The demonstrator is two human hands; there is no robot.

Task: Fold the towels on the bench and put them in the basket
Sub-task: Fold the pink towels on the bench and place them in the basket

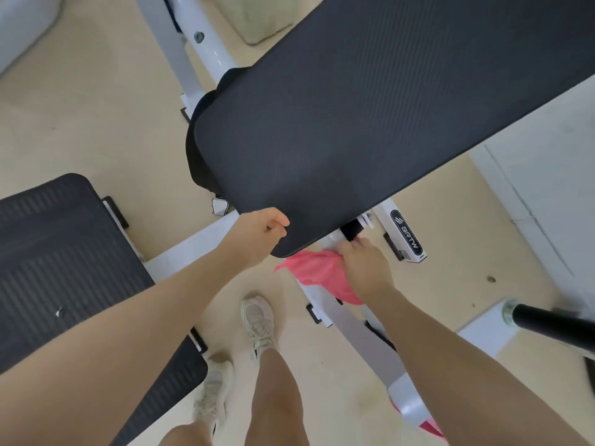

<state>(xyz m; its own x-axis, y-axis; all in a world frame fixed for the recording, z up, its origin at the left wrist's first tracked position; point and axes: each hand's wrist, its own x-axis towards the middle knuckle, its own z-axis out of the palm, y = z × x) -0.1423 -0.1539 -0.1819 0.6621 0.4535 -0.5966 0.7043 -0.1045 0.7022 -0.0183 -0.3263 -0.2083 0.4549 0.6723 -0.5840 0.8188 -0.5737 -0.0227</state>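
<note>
A black padded bench point(370, 123) runs from the middle to the top right. A pink towel point(317, 275) hangs bunched below the bench's near end, over the white frame. My right hand point(363, 265) is closed on the towel's upper edge, just under the pad. My left hand point(262, 233) is at the near corner of the bench pad, fingers curled, thumb against the pad's edge; I see nothing in it. More pink cloth point(429, 426) shows at the bottom, behind my right forearm. A beige container point(254, 17), perhaps the basket, stands on the floor at the top.
A second black ribbed pad point(58, 268) lies at the left. White frame bars point(354, 329) cross the beige floor under the bench. A black bar point(553, 320) juts in at the right. My legs and pale shoes point(259, 326) stand between the pads.
</note>
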